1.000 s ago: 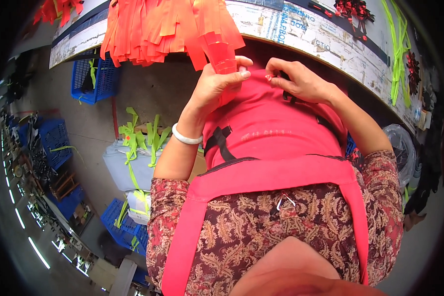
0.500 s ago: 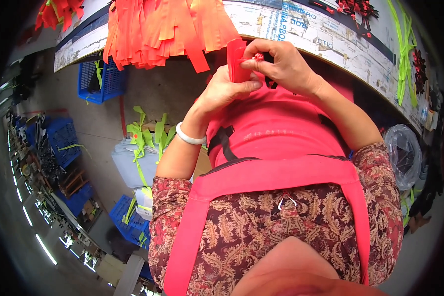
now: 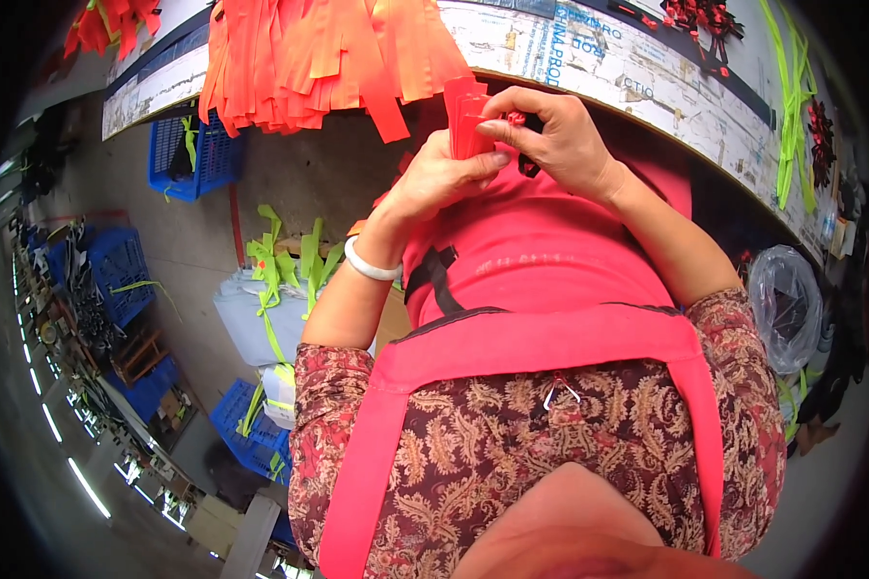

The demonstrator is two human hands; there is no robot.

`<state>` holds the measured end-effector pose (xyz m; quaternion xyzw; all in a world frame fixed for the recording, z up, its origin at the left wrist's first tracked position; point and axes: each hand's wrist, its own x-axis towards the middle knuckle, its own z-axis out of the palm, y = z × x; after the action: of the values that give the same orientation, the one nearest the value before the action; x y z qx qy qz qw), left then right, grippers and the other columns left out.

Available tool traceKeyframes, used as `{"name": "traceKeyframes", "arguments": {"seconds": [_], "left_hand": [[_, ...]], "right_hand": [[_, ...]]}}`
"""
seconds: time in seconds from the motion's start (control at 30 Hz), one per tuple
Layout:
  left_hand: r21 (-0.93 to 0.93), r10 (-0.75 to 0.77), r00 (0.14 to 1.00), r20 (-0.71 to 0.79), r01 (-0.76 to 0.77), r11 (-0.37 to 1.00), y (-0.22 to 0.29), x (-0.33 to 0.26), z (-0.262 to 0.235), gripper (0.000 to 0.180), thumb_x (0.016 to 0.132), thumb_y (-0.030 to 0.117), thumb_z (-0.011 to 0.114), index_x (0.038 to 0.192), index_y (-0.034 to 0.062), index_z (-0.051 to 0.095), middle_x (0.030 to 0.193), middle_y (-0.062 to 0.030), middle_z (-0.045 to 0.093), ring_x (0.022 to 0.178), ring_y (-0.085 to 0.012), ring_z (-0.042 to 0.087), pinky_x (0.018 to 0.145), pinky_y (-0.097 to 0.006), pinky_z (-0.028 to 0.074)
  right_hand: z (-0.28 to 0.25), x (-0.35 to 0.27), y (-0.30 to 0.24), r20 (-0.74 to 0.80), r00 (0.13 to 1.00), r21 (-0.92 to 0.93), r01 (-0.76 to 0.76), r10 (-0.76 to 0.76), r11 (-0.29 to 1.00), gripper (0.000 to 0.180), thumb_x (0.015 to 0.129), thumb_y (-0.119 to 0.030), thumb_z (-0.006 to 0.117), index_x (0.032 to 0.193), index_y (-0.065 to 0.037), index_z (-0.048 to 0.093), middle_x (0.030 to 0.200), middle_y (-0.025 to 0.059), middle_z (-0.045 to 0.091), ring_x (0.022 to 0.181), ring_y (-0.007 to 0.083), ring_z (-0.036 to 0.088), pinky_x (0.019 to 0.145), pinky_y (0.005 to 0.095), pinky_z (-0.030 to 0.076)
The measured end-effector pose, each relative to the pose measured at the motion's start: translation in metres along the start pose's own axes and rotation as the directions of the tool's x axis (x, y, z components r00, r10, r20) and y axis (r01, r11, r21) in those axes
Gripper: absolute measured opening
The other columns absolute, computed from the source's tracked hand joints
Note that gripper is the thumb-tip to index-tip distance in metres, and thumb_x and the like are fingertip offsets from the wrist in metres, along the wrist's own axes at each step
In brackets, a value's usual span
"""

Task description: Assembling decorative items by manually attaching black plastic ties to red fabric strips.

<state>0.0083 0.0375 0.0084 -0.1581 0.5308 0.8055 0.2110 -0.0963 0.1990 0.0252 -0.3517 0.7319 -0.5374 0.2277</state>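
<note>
Red strips (image 3: pixel 467 133) in both hands, at the table's (image 3: pixel 661 72) near edge.
The left hand (image 3: pixel 438 176) clasps the strips; the right (image 3: pixel 562 145) pinches them, fingers curled around something red. Orange strips (image 3: pixel 314 63) overhang the table's edge.

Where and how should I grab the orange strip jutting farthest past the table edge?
Probably pinch that orange strip flat near its loose lower end, coming from your side of the table: that end juts beyond its neighbours, while the upper part lies among other strips. Your left hand is nearer but holds red strips.
</note>
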Motion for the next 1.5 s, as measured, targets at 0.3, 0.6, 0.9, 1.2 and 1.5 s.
{"name": "traceKeyframes", "arguments": {"seconds": [0.3, 0.6, 0.9, 1.2, 1.5], "left_hand": [[-0.23, 0.028, 0.994, -0.102, -0.051, 0.972, 0.009, -0.001, -0.015, 0.024, 0.093, 0.019, 0.064, 0.109, 0.0023, 0.064, 0.073, 0.0037, 0.055, 0.062, -0.0043, 0.046, 0.056, -0.019, 0.037], [0.349, 0.529, 0.815, -0.235, -0.437, 0.829, 0.008, -0.002, 0.01, 0.023, 0.094, 0.012, 0.062, 0.115, 0.0038, 0.062, 0.093, 0.0047, 0.06, 0.08, -0.0035, 0.052, 0.069, -0.019, 0.044], [0.182, 0.366, 0.913, -0.18, -0.334, 0.925, 0.016, -0.002, 0.007, 0.012, 0.087, 0.006, 0.069, 0.097, 0.0001, 0.068, 0.078, 0.0035, 0.063, 0.071, -0.0039, 0.055, 0.061, -0.02, 0.045], [0.302, 0.49, 0.86, -0.144, -0.433, 0.849, 0.0, 0.005, 0.01, 0.004, 0.087, 0.004, 0.067, 0.089, -0.0001, 0.065, 0.077, 0.0016, 0.062, 0.069, -0.0055, 0.056, 0.061, -0.022, 0.045], [0.204, 0.421, 0.893, -0.159, -0.388, 0.899, -0.007, 0.008, 0.002, 0.004, 0.09, 0.005, 0.064, 0.09, 0.0015, 0.066, 0.078, 0.0036, 0.062, 0.071, -0.004, 0.055, 0.062, -0.022, 0.045]], "right_hand": [[-0.006, 0.0, -0.001, -0.119, 0.993, 0.169, 0.047, -0.027, 0.984, 0.023, 0.09, -0.024, 0.068, 0.093, -0.001, 0.067, 0.07, -0.0032, 0.057, 0.064, 0.0034, 0.05, 0.059, 0.0193, 0.043], [-0.02, -0.003, 0.0, 0.069, 0.976, 0.299, -0.219, 0.208, 0.929, 0.022, 0.092, -0.022, 0.065, 0.091, -0.001, 0.067, 0.067, -0.0024, 0.055, 0.062, 0.0032, 0.05, 0.055, 0.0201, 0.042], [-0.019, -0.004, -0.002, 0.156, 0.979, 0.149, -0.154, 0.13, 0.977, 0.02, 0.094, -0.018, 0.059, 0.091, 0.002, 0.061, 0.068, 0.0019, 0.056, 0.062, 0.0062, 0.051, 0.057, 0.0248, 0.044], [-0.016, -0.01, 0.001, 0.216, 0.975, -0.1, 0.08, -0.057, 0.992, 0.019, 0.093, -0.018, 0.057, 0.093, 0.001, 0.06, 0.068, 0.0027, 0.056, 0.06, 0.0083, 0.054, 0.054, 0.0282, 0.045], [-0.009, -0.018, 0.006, 0.209, 0.963, 0.184, -0.212, 0.173, 0.96, 0.022, 0.093, -0.023, 0.059, 0.088, -0.002, 0.06, 0.069, -0.004, 0.05, 0.064, 0.0033, 0.044, 0.057, 0.0222, 0.039]]}}
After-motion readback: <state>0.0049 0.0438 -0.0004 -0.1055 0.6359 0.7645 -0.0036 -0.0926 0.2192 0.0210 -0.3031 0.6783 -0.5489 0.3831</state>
